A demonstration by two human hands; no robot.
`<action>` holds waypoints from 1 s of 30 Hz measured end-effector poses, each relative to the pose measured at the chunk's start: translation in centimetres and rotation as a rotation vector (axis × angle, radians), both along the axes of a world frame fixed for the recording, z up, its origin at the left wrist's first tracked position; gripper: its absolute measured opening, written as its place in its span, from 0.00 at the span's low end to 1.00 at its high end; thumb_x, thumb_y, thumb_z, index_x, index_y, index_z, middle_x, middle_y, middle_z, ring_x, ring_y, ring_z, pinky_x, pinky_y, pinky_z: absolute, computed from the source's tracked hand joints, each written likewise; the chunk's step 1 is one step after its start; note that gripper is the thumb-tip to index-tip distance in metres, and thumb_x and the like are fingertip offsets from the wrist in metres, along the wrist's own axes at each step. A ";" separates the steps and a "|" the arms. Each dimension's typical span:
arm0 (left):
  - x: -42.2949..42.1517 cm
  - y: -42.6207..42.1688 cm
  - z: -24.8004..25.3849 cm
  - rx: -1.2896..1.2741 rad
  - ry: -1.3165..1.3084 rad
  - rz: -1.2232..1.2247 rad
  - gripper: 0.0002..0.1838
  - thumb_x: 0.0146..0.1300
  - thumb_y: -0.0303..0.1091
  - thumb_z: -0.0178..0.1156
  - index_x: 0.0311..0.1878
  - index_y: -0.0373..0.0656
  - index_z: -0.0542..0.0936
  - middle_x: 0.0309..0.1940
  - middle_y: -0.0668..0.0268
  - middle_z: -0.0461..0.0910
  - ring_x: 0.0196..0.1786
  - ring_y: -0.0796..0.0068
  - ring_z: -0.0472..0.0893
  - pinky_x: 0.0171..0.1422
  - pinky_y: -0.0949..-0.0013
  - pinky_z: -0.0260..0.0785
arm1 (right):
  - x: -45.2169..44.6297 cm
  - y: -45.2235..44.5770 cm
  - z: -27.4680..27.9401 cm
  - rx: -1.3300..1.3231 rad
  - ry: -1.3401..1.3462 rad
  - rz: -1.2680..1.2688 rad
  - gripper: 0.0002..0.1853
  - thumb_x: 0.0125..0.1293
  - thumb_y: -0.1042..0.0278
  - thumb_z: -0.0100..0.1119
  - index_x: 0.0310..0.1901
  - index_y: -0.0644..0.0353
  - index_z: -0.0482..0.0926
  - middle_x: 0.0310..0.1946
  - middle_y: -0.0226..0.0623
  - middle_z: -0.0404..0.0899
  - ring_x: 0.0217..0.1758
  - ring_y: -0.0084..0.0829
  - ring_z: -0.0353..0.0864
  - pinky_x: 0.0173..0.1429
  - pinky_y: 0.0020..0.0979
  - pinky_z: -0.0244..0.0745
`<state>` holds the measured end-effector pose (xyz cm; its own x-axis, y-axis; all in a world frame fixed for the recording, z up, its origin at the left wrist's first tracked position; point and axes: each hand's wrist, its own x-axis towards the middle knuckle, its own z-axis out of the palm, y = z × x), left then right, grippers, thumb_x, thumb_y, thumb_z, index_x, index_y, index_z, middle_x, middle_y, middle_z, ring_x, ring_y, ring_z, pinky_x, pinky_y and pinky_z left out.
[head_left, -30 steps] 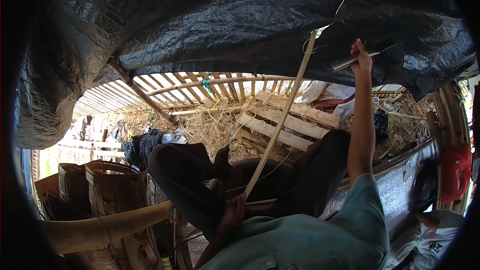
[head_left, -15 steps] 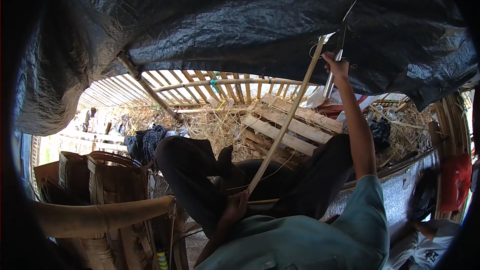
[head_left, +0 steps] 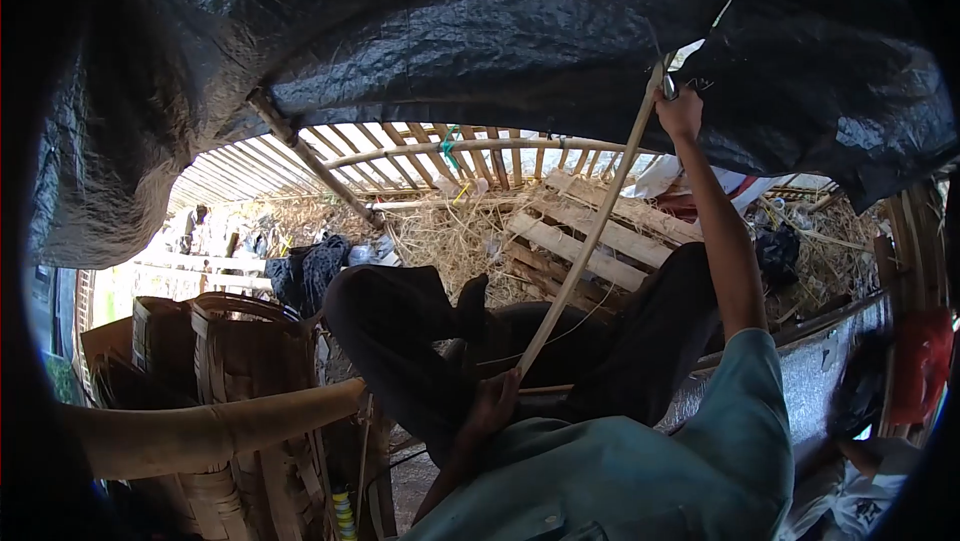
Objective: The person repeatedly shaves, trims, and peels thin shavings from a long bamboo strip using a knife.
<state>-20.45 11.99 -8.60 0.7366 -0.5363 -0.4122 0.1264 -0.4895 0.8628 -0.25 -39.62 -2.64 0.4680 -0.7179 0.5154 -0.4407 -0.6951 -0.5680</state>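
A long, pale bamboo strip slants across my lap, upward to the right. My left hand is closed round its lower end, close to my body. At the far end, my right hand grips a knife with a shiny metal handle, its fist right beside the strip's tip. The blade points up and away; its dark part blends into the black sheet behind, so I cannot tell whether it touches the strip. A thin curled sliver hangs near the strip's lower half.
A black plastic sheet hangs across the front. Below it lie a slatted wood pallet and straw. Woven bamboo pieces and a thick bamboo pole stand at my left. Another person's pale clothing shows at lower right.
My right hand has turned the knife, and its handle no longer points down along the wrist. The whole view has shifted slightly. My left hand keeps its hold on the strip.
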 end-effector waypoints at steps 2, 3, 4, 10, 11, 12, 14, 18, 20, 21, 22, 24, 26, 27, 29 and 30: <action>0.0 0.4 -1.0 -0.004 0.013 -0.014 0.25 0.73 0.47 0.41 0.40 0.32 0.77 0.17 0.57 0.68 0.26 0.81 0.69 0.29 0.66 0.63 | -0.7 2.1 1.8 -0.027 0.020 -0.045 0.15 0.53 0.58 0.64 0.34 0.61 0.81 0.29 0.49 0.81 0.38 0.50 0.82 0.42 0.45 0.77; -0.1 0.3 -1.5 -0.028 -0.001 -0.001 0.25 0.73 0.47 0.41 0.40 0.32 0.77 0.17 0.56 0.69 0.26 0.80 0.70 0.29 0.66 0.64 | -0.8 2.1 1.9 -0.025 0.046 -0.051 0.15 0.53 0.57 0.64 0.36 0.60 0.81 0.31 0.49 0.81 0.39 0.51 0.81 0.42 0.46 0.77; -0.3 0.3 -1.9 -0.047 -0.015 0.021 0.24 0.73 0.46 0.41 0.40 0.32 0.77 0.18 0.54 0.70 0.26 0.80 0.72 0.30 0.65 0.64 | -0.8 2.3 1.9 -0.019 0.072 -0.049 0.16 0.53 0.56 0.64 0.37 0.60 0.81 0.34 0.50 0.81 0.40 0.51 0.81 0.43 0.47 0.77; 0.0 -0.1 -0.1 -0.010 -0.035 0.011 0.24 0.73 0.46 0.41 0.41 0.32 0.77 0.21 0.49 0.73 0.29 0.75 0.78 0.33 0.64 0.66 | -1.5 2.9 3.3 -0.202 0.275 0.018 0.19 0.52 0.57 0.65 0.45 0.54 0.79 0.36 0.48 0.81 0.41 0.49 0.81 0.43 0.47 0.78; 0.0 -0.1 -0.1 -0.011 -0.028 0.011 0.24 0.72 0.46 0.41 0.41 0.32 0.77 0.22 0.49 0.74 0.29 0.74 0.78 0.33 0.64 0.67 | -1.7 3.0 3.5 -0.220 0.317 0.029 0.19 0.52 0.58 0.64 0.46 0.54 0.78 0.36 0.47 0.82 0.40 0.49 0.82 0.43 0.46 0.78; 0.0 0.0 0.1 -0.007 -0.030 0.015 0.24 0.72 0.46 0.41 0.42 0.32 0.77 0.22 0.49 0.74 0.29 0.75 0.78 0.33 0.64 0.67 | -1.5 2.8 3.3 -0.193 0.301 0.010 0.19 0.53 0.57 0.64 0.45 0.54 0.78 0.36 0.48 0.82 0.41 0.50 0.82 0.44 0.46 0.78; 0.1 -0.2 0.5 0.007 -0.042 0.008 0.25 0.72 0.47 0.41 0.42 0.32 0.77 0.22 0.49 0.74 0.30 0.76 0.78 0.34 0.65 0.67 | -1.2 2.1 3.1 -0.132 0.263 -0.041 0.18 0.54 0.57 0.63 0.44 0.56 0.79 0.36 0.49 0.82 0.41 0.50 0.81 0.44 0.47 0.78; 0.1 -0.2 0.4 0.026 -0.040 -0.013 0.25 0.72 0.48 0.41 0.39 0.33 0.77 0.20 0.52 0.71 0.28 0.78 0.74 0.32 0.66 0.65 | -1.9 2.1 3.8 0.053 0.183 -0.142 0.16 0.54 0.56 0.62 0.42 0.54 0.80 0.36 0.48 0.82 0.42 0.48 0.82 0.46 0.46 0.79; 0.2 -0.1 0.0 0.021 -0.054 -0.035 0.25 0.72 0.48 0.41 0.37 0.32 0.76 0.18 0.54 0.69 0.27 0.79 0.71 0.31 0.66 0.64 | -1.9 1.7 3.9 0.053 0.185 -0.180 0.16 0.55 0.55 0.62 0.41 0.55 0.80 0.37 0.49 0.82 0.43 0.49 0.82 0.48 0.47 0.78; 0.2 -0.1 0.2 0.025 -0.054 -0.035 0.25 0.72 0.48 0.41 0.37 0.32 0.76 0.18 0.54 0.69 0.27 0.80 0.70 0.31 0.66 0.63 | -1.9 1.3 3.8 0.039 0.179 -0.192 0.16 0.55 0.54 0.61 0.40 0.57 0.81 0.37 0.49 0.82 0.44 0.50 0.82 0.48 0.47 0.78; 0.2 -0.2 0.6 0.026 -0.053 -0.030 0.25 0.72 0.48 0.41 0.36 0.32 0.76 0.18 0.55 0.68 0.26 0.80 0.69 0.30 0.66 0.63 | -2.0 0.7 4.0 0.064 0.139 -0.236 0.17 0.55 0.53 0.62 0.39 0.57 0.81 0.38 0.50 0.82 0.44 0.50 0.81 0.48 0.47 0.78; 0.1 -0.3 0.7 0.006 -0.056 -0.015 0.25 0.72 0.48 0.42 0.35 0.33 0.75 0.18 0.55 0.68 0.26 0.81 0.68 0.30 0.66 0.62 | -2.4 -0.6 4.7 0.097 0.063 -0.305 0.17 0.54 0.53 0.62 0.39 0.57 0.81 0.38 0.51 0.82 0.44 0.50 0.81 0.48 0.47 0.77; -0.2 -0.1 0.3 -0.030 -0.062 0.008 0.25 0.72 0.48 0.42 0.35 0.32 0.76 0.18 0.55 0.68 0.26 0.81 0.68 0.30 0.67 0.62 | -3.2 -1.8 4.8 0.162 -0.192 -0.289 0.20 0.50 0.52 0.67 0.35 0.62 0.83 0.33 0.49 0.83 0.42 0.49 0.83 0.46 0.44 0.77; -0.4 -0.2 0.2 -0.035 -0.068 0.005 0.25 0.72 0.47 0.42 0.35 0.32 0.76 0.18 0.55 0.68 0.26 0.81 0.68 0.30 0.66 0.63 | -3.4 -5.0 2.8 0.253 -0.228 -0.256 0.19 0.49 0.51 0.68 0.31 0.62 0.83 0.29 0.46 0.83 0.36 0.45 0.84 0.42 0.41 0.78; -0.1 -0.3 0.4 -0.032 -0.092 -0.002 0.25 0.72 0.47 0.42 0.36 0.32 0.76 0.18 0.54 0.69 0.27 0.81 0.69 0.31 0.66 0.63 | -3.8 -6.6 2.0 0.395 -0.251 -0.203 0.19 0.47 0.49 0.71 0.24 0.60 0.83 0.21 0.39 0.82 0.25 0.36 0.83 0.34 0.36 0.78; -0.1 -0.1 0.6 -0.022 -0.108 -0.009 0.24 0.72 0.47 0.43 0.37 0.32 0.76 0.18 0.54 0.69 0.27 0.81 0.69 0.31 0.66 0.64 | -4.8 -5.5 2.7 0.447 -0.240 -0.184 0.20 0.47 0.47 0.72 0.22 0.58 0.83 0.17 0.36 0.81 0.19 0.32 0.82 0.30 0.33 0.77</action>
